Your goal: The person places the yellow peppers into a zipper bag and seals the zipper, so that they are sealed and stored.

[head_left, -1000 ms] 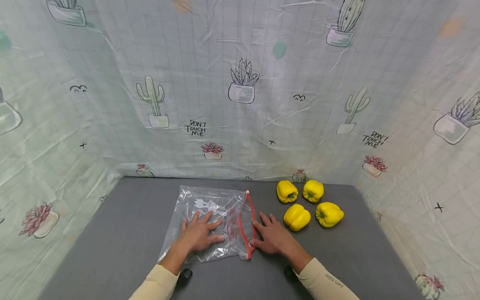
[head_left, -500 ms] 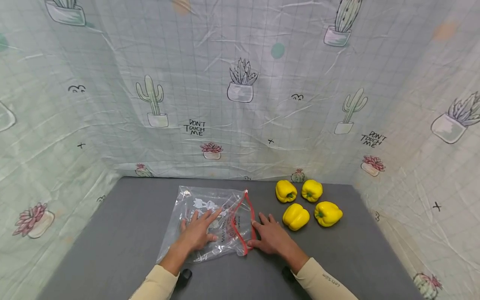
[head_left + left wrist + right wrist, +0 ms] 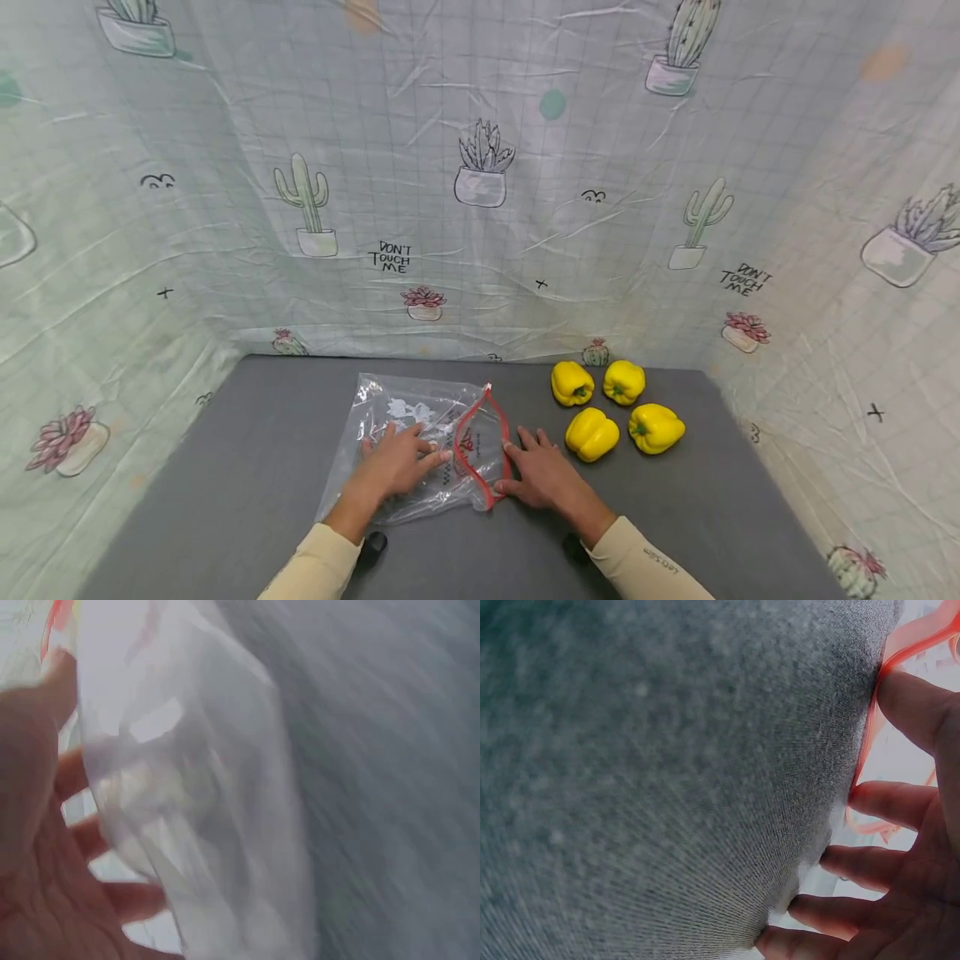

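A clear zip bag lies flat on the grey table, its red-edged mouth parted toward the right. My left hand is spread over the middle of the bag, fingers slightly bent and touching the plastic. In the left wrist view the clear plastic stands up past the fingers, blurred. My right hand rests with fingers spread at the mouth's right side. Its thumb and forefinger press the red zip strip onto the table, while the other fingertips touch the table beyond.
Several yellow bell peppers stand in a group at the right, behind my right hand. The grey table reaches back to a cactus-print curtain that encloses it on three sides. Black bands show below both wrists.
The left edge of the bag's red mouth has slid left, so the opening is wider. My left fingers have drawn back and bent a little. My right hand has hardly moved.
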The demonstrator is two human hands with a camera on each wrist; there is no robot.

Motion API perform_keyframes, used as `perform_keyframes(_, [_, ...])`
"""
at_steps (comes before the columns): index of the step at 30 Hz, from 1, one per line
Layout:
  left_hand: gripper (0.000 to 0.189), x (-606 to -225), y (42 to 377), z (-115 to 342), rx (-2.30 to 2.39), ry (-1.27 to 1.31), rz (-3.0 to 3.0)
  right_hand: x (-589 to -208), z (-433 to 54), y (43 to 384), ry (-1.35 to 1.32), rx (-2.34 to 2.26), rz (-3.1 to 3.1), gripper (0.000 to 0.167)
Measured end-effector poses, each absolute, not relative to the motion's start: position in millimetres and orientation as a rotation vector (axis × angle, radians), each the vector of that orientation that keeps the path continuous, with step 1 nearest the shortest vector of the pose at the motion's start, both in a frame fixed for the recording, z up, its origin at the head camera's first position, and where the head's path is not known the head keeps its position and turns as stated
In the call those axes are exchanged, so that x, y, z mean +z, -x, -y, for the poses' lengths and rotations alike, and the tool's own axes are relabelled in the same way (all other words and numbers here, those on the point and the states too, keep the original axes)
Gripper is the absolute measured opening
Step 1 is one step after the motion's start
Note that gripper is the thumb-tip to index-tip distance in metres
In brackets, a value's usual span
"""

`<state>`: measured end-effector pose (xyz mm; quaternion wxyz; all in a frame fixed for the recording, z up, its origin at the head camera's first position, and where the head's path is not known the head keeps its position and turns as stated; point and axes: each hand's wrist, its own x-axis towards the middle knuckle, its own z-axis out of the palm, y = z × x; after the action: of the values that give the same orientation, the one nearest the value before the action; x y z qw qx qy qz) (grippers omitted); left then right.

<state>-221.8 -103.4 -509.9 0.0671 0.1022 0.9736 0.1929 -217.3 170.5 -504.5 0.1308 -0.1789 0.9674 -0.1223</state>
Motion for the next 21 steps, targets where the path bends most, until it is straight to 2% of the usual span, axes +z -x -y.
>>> perform_keyframes(4, [0.042,-510.5,225.9,94.7,0.539,-0.283,-3.016,-505.8,-172.8,217.0,0.532,-0.36,-2.825,0.072])
perform_keyframes(6, [0.045,-511.7,226.2,91.6,0.502,-0.282,-3.035,-505.3,-173.4,216.7,0.54,-0.362,-2.834,0.072])
perform_keyframes(8, [0.055,-512.8,227.2,88.9,0.489,-0.284,-3.037,-506.3,-173.6,217.0,0.539,-0.352,-2.84,0.072])
perform_keyframes(12, [0.087,-511.8,229.4,86.3,0.494,-0.298,-3.008,-505.8,-172.8,217.2,0.538,-0.341,-2.847,0.072])
perform_keyframes(14, [0.094,-509.9,229.5,86.7,0.478,-0.309,-2.992,-506.2,-172.1,217.6,0.544,-0.347,-2.847,0.073])
perform_keyframes(21, [0.082,-507.9,226.5,88.5,0.373,-0.442,-2.949,-509.3,-172.1,217.7,0.528,-0.342,-2.836,0.074])
